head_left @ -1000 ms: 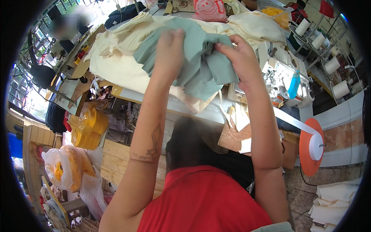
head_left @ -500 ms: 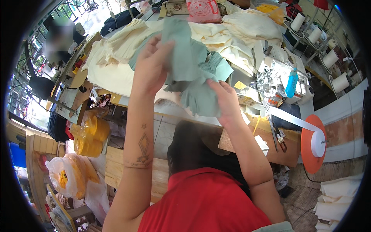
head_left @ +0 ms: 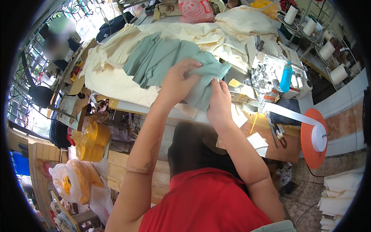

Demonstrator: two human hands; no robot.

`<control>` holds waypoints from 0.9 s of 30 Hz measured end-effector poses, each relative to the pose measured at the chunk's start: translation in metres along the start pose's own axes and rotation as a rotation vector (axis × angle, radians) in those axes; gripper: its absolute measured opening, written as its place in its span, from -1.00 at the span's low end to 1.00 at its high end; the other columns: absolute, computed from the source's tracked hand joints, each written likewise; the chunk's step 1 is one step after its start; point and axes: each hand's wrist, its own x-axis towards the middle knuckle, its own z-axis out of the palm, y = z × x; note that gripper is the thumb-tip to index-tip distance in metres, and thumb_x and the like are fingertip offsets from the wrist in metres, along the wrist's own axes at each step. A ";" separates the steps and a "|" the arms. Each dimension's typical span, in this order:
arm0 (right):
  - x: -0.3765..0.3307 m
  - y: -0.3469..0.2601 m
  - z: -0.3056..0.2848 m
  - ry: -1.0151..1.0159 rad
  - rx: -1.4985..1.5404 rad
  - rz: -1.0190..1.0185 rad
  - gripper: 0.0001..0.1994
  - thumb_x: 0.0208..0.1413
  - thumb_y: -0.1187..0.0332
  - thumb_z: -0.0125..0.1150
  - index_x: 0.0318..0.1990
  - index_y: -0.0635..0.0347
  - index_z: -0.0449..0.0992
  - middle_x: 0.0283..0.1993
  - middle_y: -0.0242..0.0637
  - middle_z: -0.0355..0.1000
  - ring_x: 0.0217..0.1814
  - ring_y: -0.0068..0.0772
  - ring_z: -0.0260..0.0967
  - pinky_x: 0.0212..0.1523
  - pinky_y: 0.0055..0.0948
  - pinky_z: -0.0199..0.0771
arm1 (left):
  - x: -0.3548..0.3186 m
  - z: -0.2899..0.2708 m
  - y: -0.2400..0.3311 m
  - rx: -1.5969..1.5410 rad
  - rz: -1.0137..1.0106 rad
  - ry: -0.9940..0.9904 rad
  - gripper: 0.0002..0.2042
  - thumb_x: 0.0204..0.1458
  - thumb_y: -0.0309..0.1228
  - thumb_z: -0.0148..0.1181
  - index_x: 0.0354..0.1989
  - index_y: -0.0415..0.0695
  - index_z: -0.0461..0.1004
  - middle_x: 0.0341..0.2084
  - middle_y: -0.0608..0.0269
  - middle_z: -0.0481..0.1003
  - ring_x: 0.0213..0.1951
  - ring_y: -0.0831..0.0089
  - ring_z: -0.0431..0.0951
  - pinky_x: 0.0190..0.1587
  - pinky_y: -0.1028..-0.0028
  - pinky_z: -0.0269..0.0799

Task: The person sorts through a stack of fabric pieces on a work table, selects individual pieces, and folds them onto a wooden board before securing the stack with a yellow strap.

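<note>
Working at a cluttered sewing table [head_left: 247, 133], a person in a red top handles a sage-green fabric piece [head_left: 201, 83] amid heaps of cream cloth [head_left: 116, 77] and a spread of matching green fabric panels [head_left: 154, 58]. Thread cones [head_left: 328, 50] line a rack at the right, near a blue bottle [head_left: 286, 76] and an orange tape reel [head_left: 315, 137]; yellow plastic bags [head_left: 91, 141] sit below the table's left side. The left hand [head_left: 177, 81] is closed over the fabric piece's upper edge, fingers curled into the cloth. The right hand [head_left: 220, 102], just beside it, pinches the same piece from below, so the fabric hangs between both hands above the table's near edge.
</note>
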 end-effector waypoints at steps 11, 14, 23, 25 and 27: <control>-0.014 0.012 -0.027 0.095 -0.887 -0.364 -0.73 0.32 0.32 0.12 -0.03 0.41 0.49 -0.10 -0.28 0.49 -0.06 -0.57 0.37 -0.07 -0.48 0.38 | -0.003 0.033 0.003 0.569 0.179 0.437 -0.61 -0.09 -0.30 0.38 -0.17 -0.35 0.50 -0.39 -0.03 0.51 -0.36 0.07 0.52 -0.22 0.28 0.45; -0.022 0.008 -0.032 0.025 -0.728 -0.313 -0.73 0.28 0.36 0.17 -0.01 0.41 0.50 -0.10 -0.19 0.53 -0.07 -0.52 0.44 -0.05 -0.47 0.41 | -0.011 0.042 -0.002 0.484 0.105 0.417 -0.57 -0.13 -0.25 0.40 -0.21 -0.36 0.49 -0.38 -0.03 0.49 -0.29 0.01 0.52 -0.19 0.21 0.44; -0.020 0.002 -0.052 -0.128 -0.400 -0.179 -0.73 0.24 0.52 0.13 0.07 0.43 0.47 -0.13 -0.23 0.55 -0.20 -0.48 0.51 -0.17 -0.43 0.49 | -0.010 0.046 0.004 0.579 0.122 0.290 -0.64 -0.14 -0.36 0.31 -0.15 -0.28 0.53 -0.31 -0.04 0.49 -0.21 -0.05 0.51 -0.13 0.19 0.44; -0.022 -0.002 -0.056 -0.068 -0.648 -0.239 -0.73 0.19 0.50 0.17 0.01 0.43 0.50 -0.30 -0.20 0.59 -0.34 -0.43 0.53 -0.26 -0.39 0.51 | -0.003 0.035 -0.009 0.574 0.096 0.274 -0.64 -0.15 -0.38 0.32 -0.16 -0.29 0.54 -0.30 -0.05 0.51 -0.21 -0.05 0.53 -0.13 0.20 0.44; -0.031 -0.013 -0.059 0.025 -1.124 -0.315 -0.71 0.17 0.46 0.20 0.01 0.44 0.50 -0.41 -0.16 0.58 -0.42 -0.39 0.52 -0.31 -0.37 0.50 | 0.001 0.023 -0.013 0.519 0.045 0.249 -0.65 -0.16 -0.39 0.32 -0.17 -0.30 0.55 -0.29 -0.07 0.54 -0.20 -0.05 0.54 -0.13 0.20 0.45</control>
